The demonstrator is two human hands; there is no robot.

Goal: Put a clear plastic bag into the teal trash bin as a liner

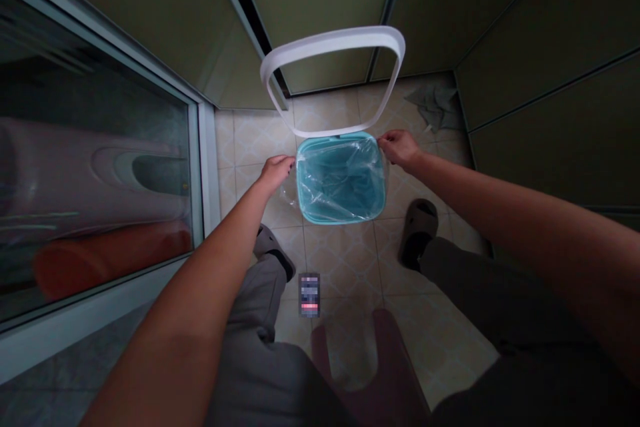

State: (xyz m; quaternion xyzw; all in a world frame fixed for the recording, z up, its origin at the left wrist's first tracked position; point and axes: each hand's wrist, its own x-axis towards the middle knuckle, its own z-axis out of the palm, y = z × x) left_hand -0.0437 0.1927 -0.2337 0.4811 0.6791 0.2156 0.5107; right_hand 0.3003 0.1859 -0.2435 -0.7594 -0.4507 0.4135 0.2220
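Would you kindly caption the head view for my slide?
Left hand and right hand flank a teal bin lined with clear plastic.

Worn: plain grey long trousers (257, 290), creased at seven o'clock; grey-brown round-toed clogs, left clog (265, 242) at seven, right clog (424, 217) towards four; forearms (223, 257) bare

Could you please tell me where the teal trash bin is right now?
The teal trash bin is near the centre of the head view, on the tiled floor, between the left hand and the right hand.
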